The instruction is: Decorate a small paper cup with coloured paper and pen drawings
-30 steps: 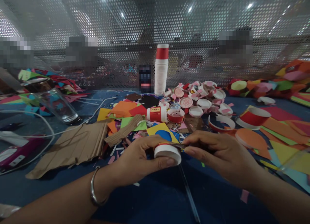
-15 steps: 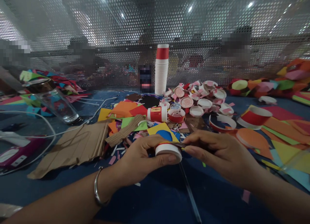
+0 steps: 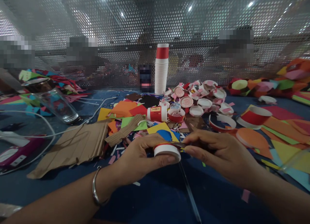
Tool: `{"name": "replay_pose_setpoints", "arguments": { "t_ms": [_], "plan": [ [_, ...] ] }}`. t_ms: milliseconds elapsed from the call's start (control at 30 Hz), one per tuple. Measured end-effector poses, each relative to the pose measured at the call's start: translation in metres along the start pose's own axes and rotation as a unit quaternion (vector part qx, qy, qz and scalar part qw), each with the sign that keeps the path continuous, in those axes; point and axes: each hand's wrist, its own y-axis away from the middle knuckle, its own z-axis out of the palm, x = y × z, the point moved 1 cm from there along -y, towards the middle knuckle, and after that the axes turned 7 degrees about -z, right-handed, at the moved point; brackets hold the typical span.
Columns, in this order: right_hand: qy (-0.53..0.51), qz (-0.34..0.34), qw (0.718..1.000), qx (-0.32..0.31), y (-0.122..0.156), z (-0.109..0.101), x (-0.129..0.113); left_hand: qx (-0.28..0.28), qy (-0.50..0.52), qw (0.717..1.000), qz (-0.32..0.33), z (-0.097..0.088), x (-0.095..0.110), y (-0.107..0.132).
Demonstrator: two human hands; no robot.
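My left hand (image 3: 142, 156) is closed round a cut-off paper cup bottom (image 3: 167, 152), with the thumb along its white rim and the fingers behind it. A red and yellow edge shows on its far side. My right hand (image 3: 213, 149) is closed in a pinch at the right side of the cup bottom, on a thin dark brown strip (image 3: 178, 144) that reaches over its edge. What the strip is made of is hard to make out. Beneath the hands, a thin clear stick (image 3: 190, 193) lies on the blue table (image 3: 145, 201).
Cut cup bottoms (image 3: 186, 102) lie heaped behind my hands, near a tall stack of paper cups (image 3: 161, 72). Corrugated cardboard (image 3: 77, 146), a glass bottle (image 3: 60, 104) and a purple device (image 3: 21, 149) with a white cable are left. Coloured paper (image 3: 285, 130) spreads right. A perforated screen (image 3: 121, 30) stands behind.
The cup bottom has shifted slightly left and tilted a little in my left hand. My right hand keeps nearly the same place and pinch.
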Motion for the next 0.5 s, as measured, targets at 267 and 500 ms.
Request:
{"name": "replay_pose_setpoints", "arguments": {
  "t_ms": [267, 500],
  "plan": [
    [0.004, 0.002, 1.0, 0.0, 0.0012, -0.0003, -0.001, -0.003, -0.003, 1.0, -0.004, 0.0002, 0.0015, -0.0026],
    [0.008, -0.011, 1.0, 0.004, 0.0, -0.0005, -0.0022, -0.008, -0.023, 1.0, -0.005, -0.002, 0.0011, -0.0008]
  ]
}}
